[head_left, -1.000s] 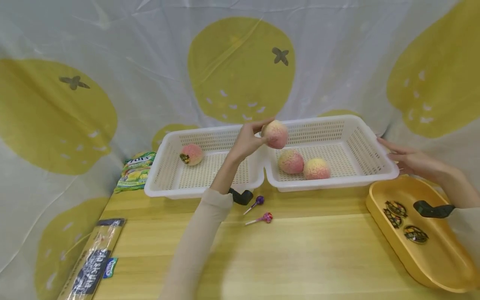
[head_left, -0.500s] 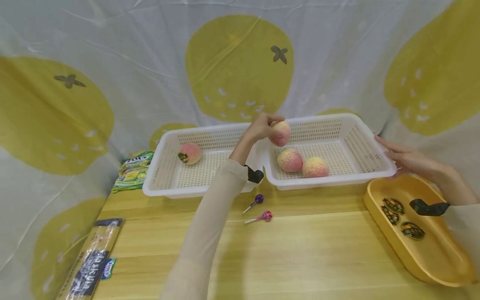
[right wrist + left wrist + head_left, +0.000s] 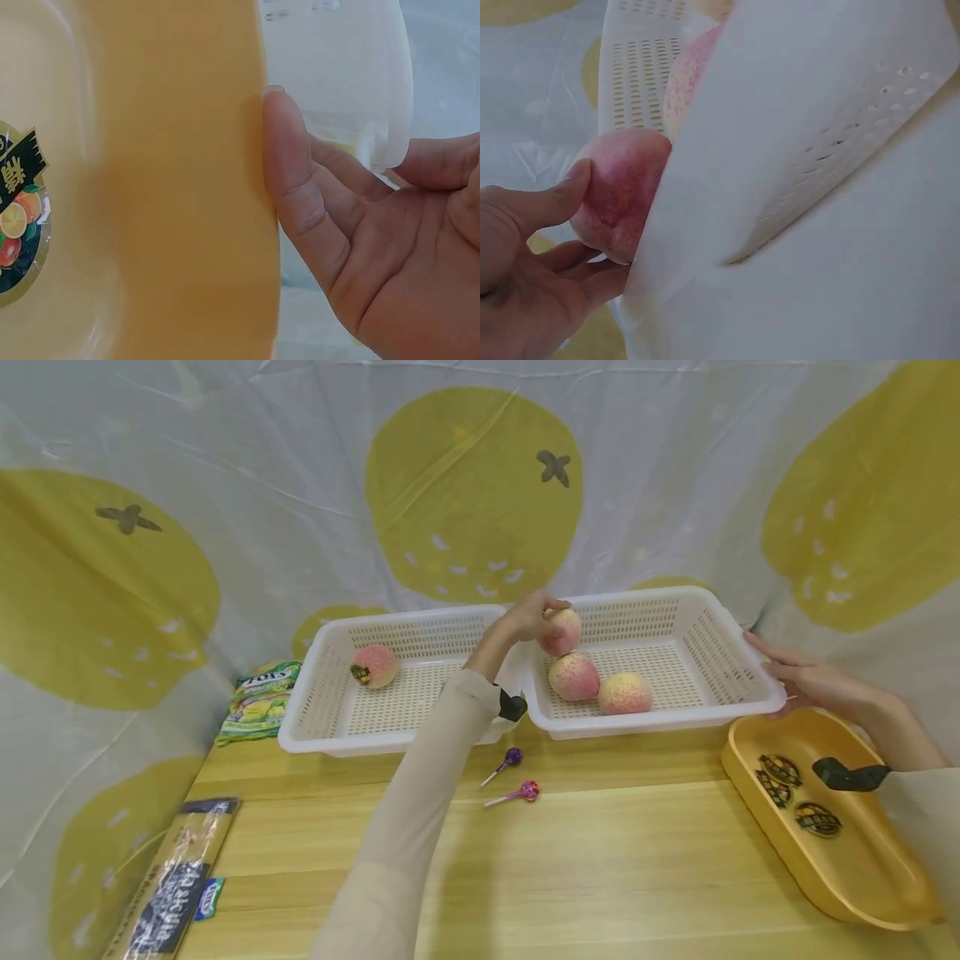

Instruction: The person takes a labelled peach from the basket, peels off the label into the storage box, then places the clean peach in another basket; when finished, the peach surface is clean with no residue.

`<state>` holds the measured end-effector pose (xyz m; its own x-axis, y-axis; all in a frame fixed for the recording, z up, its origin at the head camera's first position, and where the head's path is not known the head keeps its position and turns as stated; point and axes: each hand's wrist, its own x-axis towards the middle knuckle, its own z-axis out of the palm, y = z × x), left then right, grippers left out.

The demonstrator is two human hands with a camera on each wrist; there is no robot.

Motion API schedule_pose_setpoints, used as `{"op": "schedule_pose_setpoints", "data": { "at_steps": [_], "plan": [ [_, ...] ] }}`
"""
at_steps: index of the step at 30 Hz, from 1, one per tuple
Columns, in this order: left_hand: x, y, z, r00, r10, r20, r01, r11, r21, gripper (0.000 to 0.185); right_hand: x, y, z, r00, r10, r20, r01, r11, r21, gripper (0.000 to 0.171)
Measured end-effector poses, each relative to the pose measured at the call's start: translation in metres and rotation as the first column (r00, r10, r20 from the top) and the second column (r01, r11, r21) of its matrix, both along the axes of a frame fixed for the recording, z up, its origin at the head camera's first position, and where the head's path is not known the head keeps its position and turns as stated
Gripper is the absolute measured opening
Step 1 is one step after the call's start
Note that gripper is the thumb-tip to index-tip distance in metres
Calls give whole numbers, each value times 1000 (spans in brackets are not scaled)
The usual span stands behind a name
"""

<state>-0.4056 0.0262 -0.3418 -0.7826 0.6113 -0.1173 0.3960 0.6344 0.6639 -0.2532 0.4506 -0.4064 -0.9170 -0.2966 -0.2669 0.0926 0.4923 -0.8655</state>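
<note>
My left hand point(image 3: 528, 617) holds a pink-and-yellow peach point(image 3: 564, 633) between thumb and fingers over the left end of the right white basket point(image 3: 667, 720). In the left wrist view, the thumb presses on the reddish side of the held peach point(image 3: 622, 191); fingers support it from below. Two more peaches, one point(image 3: 574, 677) and another point(image 3: 626, 693), lie side by side in that basket. My right hand point(image 3: 821, 681) touches the basket's right end with fairly straight fingers. Some fingertips are hidden behind the rim point(image 3: 400, 90) in the right wrist view.
Left of it stands another white basket point(image 3: 307, 745) containing a stickered peach point(image 3: 375, 666). A golden tray point(image 3: 787, 852) with several stickers sits at right. Two lollipops, purple point(image 3: 513, 757) and pink point(image 3: 530, 790), lie in front; a green snack bag point(image 3: 258, 702) and pasta pack point(image 3: 176, 885) lie left.
My left hand has carried its peach rightward, then slightly down into the right basket, close to the two peaches there. The right hand stays at the basket's end.
</note>
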Motion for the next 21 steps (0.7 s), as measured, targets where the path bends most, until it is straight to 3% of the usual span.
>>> {"op": "schedule_pose_setpoints", "data": {
  "at_steps": [8,12,17,21],
  "plan": [
    [2,-7,0,998,-1,67,14,982,-190,50,-6,-9,-2,1000,1,-7,-1,1000,-22,63],
    [0,-15,-2,995,-32,97,52,977,-207,48,-15,-13,-1,1000,17,-4,-17,1000,-6,63],
    [6,-41,6,991,-49,123,60,994,-93,54,-23,-15,-1,999,37,12,-37,999,15,64],
    [26,-82,24,994,-52,99,49,998,35,65,-28,-14,0,997,69,17,-69,997,29,65]
  ]
}}
